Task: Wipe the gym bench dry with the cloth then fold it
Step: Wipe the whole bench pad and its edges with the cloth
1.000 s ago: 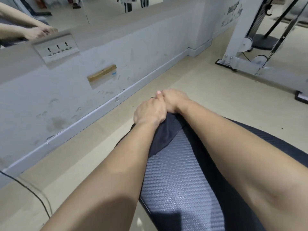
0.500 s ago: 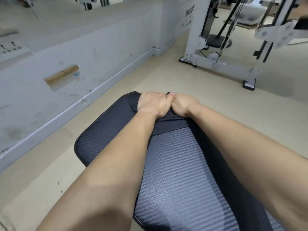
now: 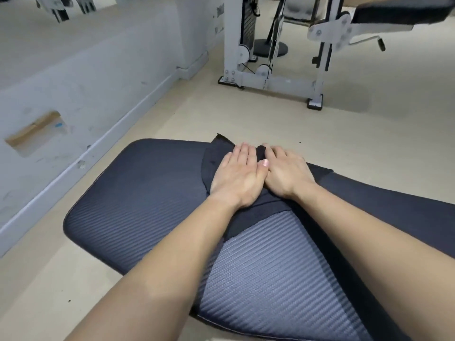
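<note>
A dark grey ribbed gym bench pad (image 3: pixel 138 193) fills the lower middle of the head view. A dark cloth (image 3: pixel 213 157) lies on its far edge, one corner sticking out past the pad. My left hand (image 3: pixel 237 175) and my right hand (image 3: pixel 286 175) lie side by side on the cloth, palms down and fingers stretched flat, thumbs touching. Neither hand grips the fabric; both press on it. My forearms hide part of the cloth and the pad's middle.
A scuffed white wall with a baseboard (image 3: pixel 98 153) runs along the left. A white cable machine frame (image 3: pixel 270 77) stands on the beige floor (image 3: pixel 332 134) beyond the bench. A padded machine arm (image 3: pixel 403 11) juts in at the top right.
Both hands were closed into fists on the bunched cloth at the bench end; now they lie flat on the spread cloth. The view has swung right, showing more of the pad.
</note>
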`<state>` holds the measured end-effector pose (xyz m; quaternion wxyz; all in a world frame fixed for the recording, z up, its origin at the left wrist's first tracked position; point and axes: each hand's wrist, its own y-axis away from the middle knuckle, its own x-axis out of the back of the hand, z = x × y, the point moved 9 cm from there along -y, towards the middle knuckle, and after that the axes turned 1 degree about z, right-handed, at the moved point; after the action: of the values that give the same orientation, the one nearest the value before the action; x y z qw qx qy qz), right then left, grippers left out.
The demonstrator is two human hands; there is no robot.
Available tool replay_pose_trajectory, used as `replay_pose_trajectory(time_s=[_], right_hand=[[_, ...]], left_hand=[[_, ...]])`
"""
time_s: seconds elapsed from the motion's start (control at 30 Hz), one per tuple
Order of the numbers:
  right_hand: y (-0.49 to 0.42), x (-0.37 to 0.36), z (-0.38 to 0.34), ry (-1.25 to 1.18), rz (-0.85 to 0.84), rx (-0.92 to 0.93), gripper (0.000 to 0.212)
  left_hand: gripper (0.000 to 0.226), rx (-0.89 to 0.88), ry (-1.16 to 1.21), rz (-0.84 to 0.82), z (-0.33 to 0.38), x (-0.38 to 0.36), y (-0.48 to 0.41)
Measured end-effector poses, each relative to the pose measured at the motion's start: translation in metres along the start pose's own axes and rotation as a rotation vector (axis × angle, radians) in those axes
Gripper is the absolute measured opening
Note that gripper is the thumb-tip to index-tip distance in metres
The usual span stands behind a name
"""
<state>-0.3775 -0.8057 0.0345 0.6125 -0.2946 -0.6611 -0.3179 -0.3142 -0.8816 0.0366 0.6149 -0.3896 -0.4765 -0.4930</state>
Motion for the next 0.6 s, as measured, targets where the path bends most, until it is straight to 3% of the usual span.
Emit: replay_pose_trajectory(time_s=[0.1, 0.33, 0.47, 0.6], right_hand=[[0.032, -0.008, -0.050, -0.022, -0.016, 0.082, 0.070], [0.034, -0.014, -0.187, -0.127, -0.083, 0.232, 0.064], [0.067, -0.010, -0.137, -0.119, -0.066, 0.313, 0.066], [0.102, -0.004, -0.016, -0.108, -0.066, 0.141, 0.074]], left_hand=[[0.066, 0.013, -0.038, -0.013, -0.029, 0.005, 0.048], [0.075, 0.336, -0.097, -0.017, -0.152, 0.036, 0.098], [0.081, 0.346, -0.078, 0.001, -0.090, 0.024, 0.104], [0.083, 0.236, -0.015, 0.009, 0.024, -0.005, 0.075]])
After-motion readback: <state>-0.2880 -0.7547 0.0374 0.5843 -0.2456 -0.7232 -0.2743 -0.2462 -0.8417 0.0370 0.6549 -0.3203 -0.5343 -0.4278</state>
